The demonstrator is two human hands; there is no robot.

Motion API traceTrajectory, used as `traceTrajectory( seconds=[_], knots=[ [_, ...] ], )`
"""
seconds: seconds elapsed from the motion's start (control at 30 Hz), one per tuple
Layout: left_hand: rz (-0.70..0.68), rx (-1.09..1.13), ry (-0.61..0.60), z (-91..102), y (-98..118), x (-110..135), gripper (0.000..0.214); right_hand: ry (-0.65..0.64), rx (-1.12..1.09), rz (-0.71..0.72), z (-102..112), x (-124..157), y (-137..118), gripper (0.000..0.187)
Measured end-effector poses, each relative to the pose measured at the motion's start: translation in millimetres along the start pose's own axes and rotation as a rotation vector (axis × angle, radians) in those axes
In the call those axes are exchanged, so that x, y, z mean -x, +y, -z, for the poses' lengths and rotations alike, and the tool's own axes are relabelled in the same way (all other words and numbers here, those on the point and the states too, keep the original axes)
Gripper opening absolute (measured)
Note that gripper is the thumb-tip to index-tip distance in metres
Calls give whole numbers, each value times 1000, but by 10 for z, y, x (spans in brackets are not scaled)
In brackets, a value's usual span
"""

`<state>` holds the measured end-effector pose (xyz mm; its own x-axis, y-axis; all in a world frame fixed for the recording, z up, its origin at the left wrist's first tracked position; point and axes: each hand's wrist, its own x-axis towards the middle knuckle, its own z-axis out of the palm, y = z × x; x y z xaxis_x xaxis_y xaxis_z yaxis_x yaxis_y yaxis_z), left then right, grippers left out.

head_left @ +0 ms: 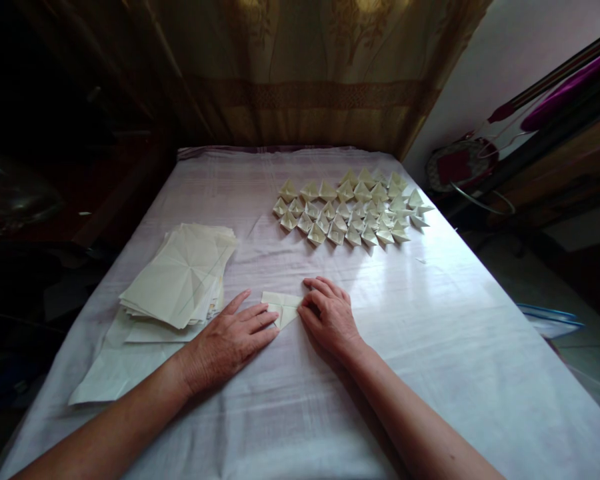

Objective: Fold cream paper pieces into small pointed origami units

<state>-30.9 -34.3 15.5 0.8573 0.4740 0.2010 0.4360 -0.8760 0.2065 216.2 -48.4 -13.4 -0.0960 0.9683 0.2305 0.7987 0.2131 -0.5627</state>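
Note:
A small folded cream paper piece (283, 307) lies on the white cloth between my hands. My left hand (230, 340) rests flat on the cloth, fingers stretched out, fingertips on the paper's left edge. My right hand (330, 315) has its fingers curled and pressed down on the paper's right edge. A stack of creased cream paper sheets (183, 273) sits to the left of my left hand. Several small folded paper shapes (353, 210) are laid in rows farther back on the right.
The table (430, 373) is covered with a white cloth. A patterned curtain (300, 73) hangs behind it. Dark furniture stands at the left; a red round object (463, 167) and a blue-rimmed item (550, 319) are at the right.

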Motion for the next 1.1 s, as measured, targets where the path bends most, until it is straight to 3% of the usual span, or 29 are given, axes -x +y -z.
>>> traceTrajectory(
  seconds=[0.33,0.63,0.8,0.97,1.1],
  knots=[
    [83,55,-7,-76,111,-131,40,9,-10,7,-6,6,-12,4],
    [147,72,-59,-162,100,-88,43,16,10,-5,-26,8,-53,11],
    [148,84,-58,-178,91,-81,46,11,18,-3,-23,7,-73,3],
    [173,109,-45,-162,102,-94,42,9,-4,-4,-26,1,-15,7],
    [197,112,37,-187,114,-140,29,25,4,12,-66,-2,44,17]
  ],
)
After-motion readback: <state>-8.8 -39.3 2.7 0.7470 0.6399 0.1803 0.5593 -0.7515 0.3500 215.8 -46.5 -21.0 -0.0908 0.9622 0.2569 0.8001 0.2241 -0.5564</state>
